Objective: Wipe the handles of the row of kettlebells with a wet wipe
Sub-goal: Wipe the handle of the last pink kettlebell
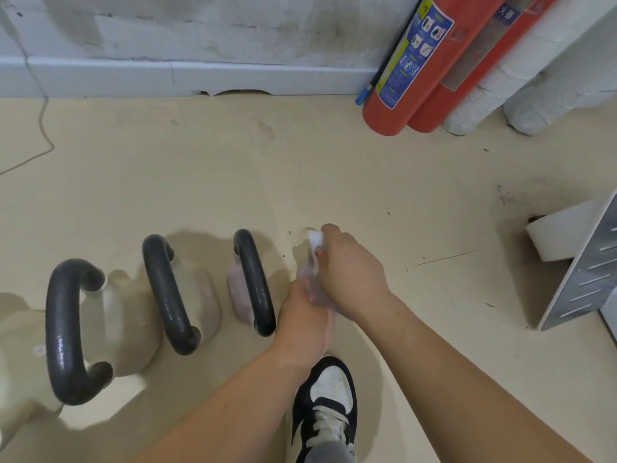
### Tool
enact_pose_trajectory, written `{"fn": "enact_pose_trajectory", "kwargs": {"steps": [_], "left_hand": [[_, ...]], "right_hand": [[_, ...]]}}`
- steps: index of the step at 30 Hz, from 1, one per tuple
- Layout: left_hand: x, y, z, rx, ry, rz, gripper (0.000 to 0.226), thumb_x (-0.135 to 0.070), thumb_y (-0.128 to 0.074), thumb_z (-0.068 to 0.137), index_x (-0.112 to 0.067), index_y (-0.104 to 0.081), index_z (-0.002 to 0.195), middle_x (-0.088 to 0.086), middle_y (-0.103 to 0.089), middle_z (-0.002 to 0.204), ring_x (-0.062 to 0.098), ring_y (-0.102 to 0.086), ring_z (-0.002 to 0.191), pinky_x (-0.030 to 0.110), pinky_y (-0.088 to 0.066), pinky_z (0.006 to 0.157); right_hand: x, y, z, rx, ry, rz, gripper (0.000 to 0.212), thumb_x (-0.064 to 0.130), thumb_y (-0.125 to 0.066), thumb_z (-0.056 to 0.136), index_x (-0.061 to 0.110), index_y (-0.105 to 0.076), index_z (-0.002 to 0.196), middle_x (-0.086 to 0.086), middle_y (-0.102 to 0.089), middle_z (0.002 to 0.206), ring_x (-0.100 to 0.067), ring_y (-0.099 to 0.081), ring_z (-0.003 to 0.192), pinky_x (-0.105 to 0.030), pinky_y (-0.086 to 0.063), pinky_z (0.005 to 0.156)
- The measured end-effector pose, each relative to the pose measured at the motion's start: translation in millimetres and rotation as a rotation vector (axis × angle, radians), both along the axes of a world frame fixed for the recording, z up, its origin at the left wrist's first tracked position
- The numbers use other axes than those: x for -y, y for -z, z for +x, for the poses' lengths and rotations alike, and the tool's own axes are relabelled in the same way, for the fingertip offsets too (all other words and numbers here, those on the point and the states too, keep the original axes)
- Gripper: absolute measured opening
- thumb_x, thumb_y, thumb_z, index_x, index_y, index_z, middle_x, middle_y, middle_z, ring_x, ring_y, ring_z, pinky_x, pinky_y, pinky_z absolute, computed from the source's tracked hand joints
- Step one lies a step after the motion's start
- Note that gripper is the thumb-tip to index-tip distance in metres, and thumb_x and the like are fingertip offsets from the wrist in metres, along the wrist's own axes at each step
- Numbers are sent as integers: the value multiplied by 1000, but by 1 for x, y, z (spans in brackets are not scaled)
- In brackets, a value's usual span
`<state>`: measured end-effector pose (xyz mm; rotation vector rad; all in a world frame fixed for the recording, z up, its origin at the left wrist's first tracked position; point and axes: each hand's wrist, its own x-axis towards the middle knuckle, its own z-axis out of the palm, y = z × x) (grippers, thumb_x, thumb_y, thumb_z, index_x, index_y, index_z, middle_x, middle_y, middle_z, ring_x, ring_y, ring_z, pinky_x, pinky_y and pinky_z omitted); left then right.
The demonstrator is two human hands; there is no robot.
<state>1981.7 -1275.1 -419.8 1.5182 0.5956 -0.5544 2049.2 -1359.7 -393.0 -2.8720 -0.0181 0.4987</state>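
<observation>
On the beige floor [200, 182] in front of us stand three kettlebells in a row, each with a dark looped handle. Farthest to our left is the large cream kettlebell [133, 332], its thick handle [63, 332] curving up toward us. Beside it sits the middle cream kettlebell [203, 302] with its handle [167, 295], and next comes the small pinkish kettlebell [238, 295], whose slim handle [255, 282] runs away from us.

Just to the right of that pink one we hold our two hands together, clear of all three handles. Our left hand [302, 319] is closed around the lower end of a clear, floppy packet [309, 279], and our right hand [350, 272] pinches a bit of white wet wipe [316, 240] between thumb and fingertips at the packet's far end. Both hands are therefore clamped, the left on the packet and the right on the wipe; how much of the wipe is out of the packet we cannot tell, since the plastic is blurred.

Below our forearms shows one black-and-white sneaker [325, 406]. Against the scuffed white wall [200, 28] lean two red fire extinguishers [410, 78], and at the right edge stands a grey slotted metal panel [584, 272].
</observation>
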Motion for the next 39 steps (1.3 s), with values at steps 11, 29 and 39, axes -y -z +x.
{"fn": "enact_pose_trajectory", "kwargs": {"steps": [11, 29, 39], "left_hand": [[11, -7, -3, 83, 136, 137, 31, -5, -45, 96, -26, -52, 118, -3, -65, 106, 2, -57, 82, 15, -45, 62], [32, 2, -27, 159, 253, 233, 26, -10, -55, 92, -22, -53, 114, -5, -63, 104, 11, -64, 93, 31, -56, 84], [31, 14, -36, 128, 248, 257, 36, -2, -49, 91, -21, -54, 122, -12, -54, 101, 15, -58, 97, 25, -48, 85]], "right_hand": [[42, 23, -66, 230, 102, 160, 18, 26, -51, 103, 11, -54, 110, -3, -60, 94, -26, -58, 81, -36, -43, 63], [43, 72, -127, 30, 362, 36, 39, 28, -45, 99, 14, -40, 135, 13, -41, 70, -23, -48, 66, -32, -34, 66], [61, 69, -133, -146, 625, 303, 44, 34, -28, 105, 10, -56, 82, -9, -67, 71, -31, -64, 70, -35, -51, 65]]}}
